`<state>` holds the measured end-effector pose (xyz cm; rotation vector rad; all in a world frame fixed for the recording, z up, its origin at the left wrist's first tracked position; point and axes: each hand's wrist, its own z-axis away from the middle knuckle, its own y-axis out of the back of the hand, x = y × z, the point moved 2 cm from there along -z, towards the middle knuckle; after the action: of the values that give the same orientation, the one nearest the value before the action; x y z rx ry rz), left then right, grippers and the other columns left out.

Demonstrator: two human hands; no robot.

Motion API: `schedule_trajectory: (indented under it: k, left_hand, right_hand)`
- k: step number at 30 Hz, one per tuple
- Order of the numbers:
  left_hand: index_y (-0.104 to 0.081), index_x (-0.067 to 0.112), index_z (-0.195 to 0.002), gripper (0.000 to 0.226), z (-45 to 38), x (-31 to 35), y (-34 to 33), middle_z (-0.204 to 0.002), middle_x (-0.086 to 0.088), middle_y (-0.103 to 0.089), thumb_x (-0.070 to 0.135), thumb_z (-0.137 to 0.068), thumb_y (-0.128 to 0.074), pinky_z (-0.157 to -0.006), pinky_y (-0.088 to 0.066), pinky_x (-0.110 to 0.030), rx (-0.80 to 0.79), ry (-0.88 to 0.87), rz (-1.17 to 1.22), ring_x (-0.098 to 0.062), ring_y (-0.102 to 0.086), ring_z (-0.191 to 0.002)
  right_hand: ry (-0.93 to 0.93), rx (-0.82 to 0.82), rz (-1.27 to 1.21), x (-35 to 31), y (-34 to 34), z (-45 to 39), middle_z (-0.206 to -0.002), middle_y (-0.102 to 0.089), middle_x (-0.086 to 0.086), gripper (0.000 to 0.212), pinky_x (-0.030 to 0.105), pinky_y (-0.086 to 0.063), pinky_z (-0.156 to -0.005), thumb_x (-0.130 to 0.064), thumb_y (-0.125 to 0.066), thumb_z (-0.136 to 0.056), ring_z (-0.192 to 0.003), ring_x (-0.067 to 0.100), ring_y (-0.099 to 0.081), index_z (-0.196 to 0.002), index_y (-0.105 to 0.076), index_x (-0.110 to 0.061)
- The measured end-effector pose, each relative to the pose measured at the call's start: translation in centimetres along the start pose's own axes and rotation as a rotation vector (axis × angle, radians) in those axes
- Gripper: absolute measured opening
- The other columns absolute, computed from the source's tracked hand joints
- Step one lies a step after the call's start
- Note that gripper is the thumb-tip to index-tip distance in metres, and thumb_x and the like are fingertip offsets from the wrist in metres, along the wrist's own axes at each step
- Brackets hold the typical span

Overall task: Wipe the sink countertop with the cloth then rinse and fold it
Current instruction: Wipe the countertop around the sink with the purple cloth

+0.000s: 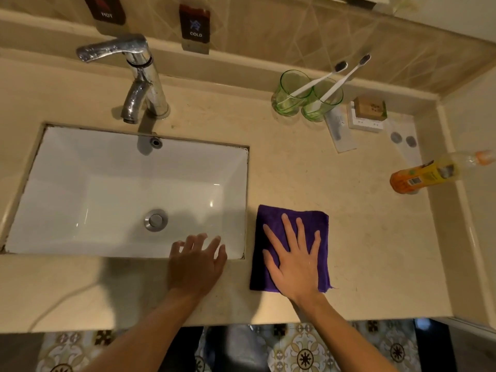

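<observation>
Two dark signs were fixed to the tiled wall behind the basin. The left sign (pixel 104 8), partly cut off by the upper frame edge, read "HOT" in white capitals. The right sign (pixel 194 22) read "COLD" in white capitals beneath a blue character too blurred to read. The orange bottle (pixel 426 173) at the right of the counter carried a yellow label and a barcode patch, both with print too small to read.
</observation>
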<state>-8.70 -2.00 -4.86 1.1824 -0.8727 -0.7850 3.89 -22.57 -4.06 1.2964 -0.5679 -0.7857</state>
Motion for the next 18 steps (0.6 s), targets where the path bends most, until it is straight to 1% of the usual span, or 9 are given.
schedule_trajectory:
  k: [3, 5, 8, 11, 15, 18]
  left_hand:
    - [-0.078, 0.022, -0.086, 0.043, -0.2, 0.1, 0.0, -0.084, -0.005, -0.073, 0.044, -0.097, -0.042, -0.068, -0.049, -0.037, 0.019, 0.009, -0.048, -0.028, -0.069, -0.074]
    - [-0.076, 0.02, -0.082, 0.043, -0.2, 0.2, 0.0, -0.079, -0.006, -0.07, 0.043, -0.097, -0.044, -0.065, -0.047, -0.036, 0.029, 0.018, -0.072, -0.029, -0.067, -0.07]
    - [-0.075, 0.019, -0.081, 0.043, -0.2, 0.3, 0.0, -0.078, -0.007, -0.069, 0.043, -0.097, -0.043, -0.064, -0.048, -0.036, 0.032, 0.03, -0.076, -0.03, -0.066, -0.069]
    - [-0.075, 0.019, -0.082, 0.043, -0.2, 0.3, -0.2, -0.079, -0.007, -0.069, 0.043, -0.098, -0.043, -0.064, -0.048, -0.036, 0.046, 0.036, -0.094, -0.03, -0.066, -0.07]
    - [-0.075, 0.018, -0.085, 0.044, -0.3, 0.3, -0.6, -0.081, -0.007, -0.07, 0.044, -0.099, -0.042, -0.066, -0.049, -0.037, 0.04, 0.032, -0.098, -0.03, -0.067, -0.072]
    - [-0.075, 0.018, -0.088, 0.044, -0.3, 0.3, -0.7, -0.083, -0.006, -0.072, 0.046, -0.099, -0.043, -0.068, -0.051, -0.038, 0.016, 0.039, -0.111, -0.029, -0.067, -0.075]
  right_hand:
    - [0.033, -0.003, 0.014, 0.6, 0.2, -1.6, -0.171, -0.009, -0.002, 0.057, 0.07, -0.007, -0.118, -0.062, -0.032, -0.1, -0.157, 0.03, -0.006, -0.155, -0.024, -0.05]
    - [0.06, -0.001, 0.006, 1.1, 0.7, -3.3, -0.171, -0.007, -0.003, 0.057, 0.07, -0.005, -0.119, -0.063, -0.031, -0.1, -0.158, 0.029, -0.004, -0.155, -0.023, -0.051]
    - [0.073, 0.003, -0.013, 1.8, 1.6, -6.7, -0.171, -0.005, -0.003, 0.057, 0.07, -0.003, -0.119, -0.062, -0.031, -0.1, -0.158, 0.029, 0.0, -0.156, -0.022, -0.051]
    - [0.059, 0.006, -0.026, 2.4, 2.3, -10.9, -0.171, -0.006, -0.004, 0.059, 0.068, -0.003, -0.12, -0.065, -0.026, -0.098, -0.157, 0.029, -0.001, -0.155, -0.019, -0.053]
    - [0.001, 0.001, -0.1, 3.0, 3.4, -17.0, -0.171, -0.001, -0.01, 0.056, 0.067, 0.003, -0.12, -0.065, -0.024, -0.1, -0.157, 0.023, 0.004, -0.154, -0.016, -0.056]
    - [-0.021, 0.037, -0.103, 3.2, 4.3, -20.9, -0.171, -0.001, -0.011, 0.056, 0.068, 0.004, -0.12, -0.066, -0.021, -0.099, -0.157, 0.025, 0.005, -0.155, -0.016, -0.056]
